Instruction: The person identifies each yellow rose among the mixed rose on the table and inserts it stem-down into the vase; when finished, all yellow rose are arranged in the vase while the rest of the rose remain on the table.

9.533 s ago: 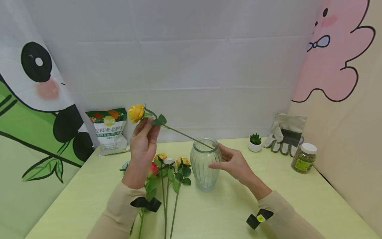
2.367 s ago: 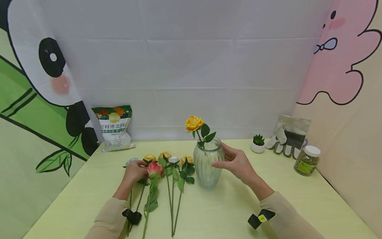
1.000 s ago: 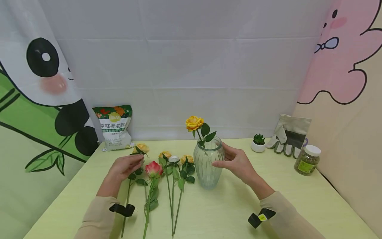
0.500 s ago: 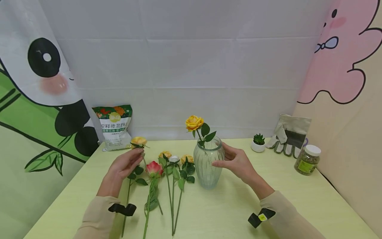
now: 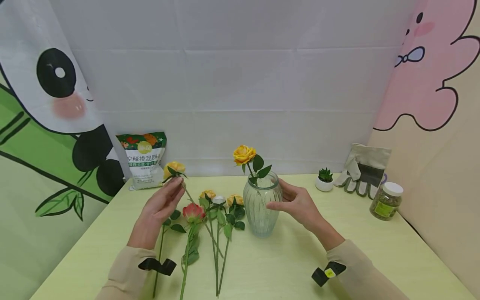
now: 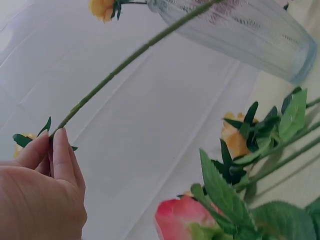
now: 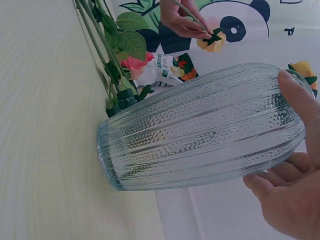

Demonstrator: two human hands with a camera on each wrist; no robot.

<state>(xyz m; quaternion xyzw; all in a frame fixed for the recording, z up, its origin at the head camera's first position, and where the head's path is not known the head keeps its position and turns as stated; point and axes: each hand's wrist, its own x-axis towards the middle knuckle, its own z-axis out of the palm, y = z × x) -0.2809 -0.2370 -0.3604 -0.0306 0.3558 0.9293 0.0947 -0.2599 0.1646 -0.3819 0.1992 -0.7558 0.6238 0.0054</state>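
Note:
My left hand (image 5: 159,208) pinches a yellow rose (image 5: 174,169) by its stem just under the bloom. In the left wrist view that bare stem (image 6: 112,75) slants up toward the vase; in the head view its lower end crosses over the lying flowers. A ribbed clear glass vase (image 5: 260,214) stands upright on the table, with another yellow rose (image 5: 244,154) leaning from its mouth. My right hand (image 5: 298,208) holds the vase's right side near the neck, thumb in front and fingers behind. A pink-red rose (image 5: 193,211) lies beside the left hand.
Yellow roses (image 5: 235,201) and a white flower (image 5: 218,200) lie left of the vase. Another leafy stem (image 5: 159,254) lies by the left forearm, its bloom hidden. Behind are a fertilizer bag (image 5: 145,162), a potted succulent (image 5: 324,180), gloves (image 5: 361,173) and a lidded jar (image 5: 386,202).
The first yellow rose went into the vase and was let go. My left hand then took a second yellow rose from the table and raised it, its stem swinging right. The right hand stayed on the vase.

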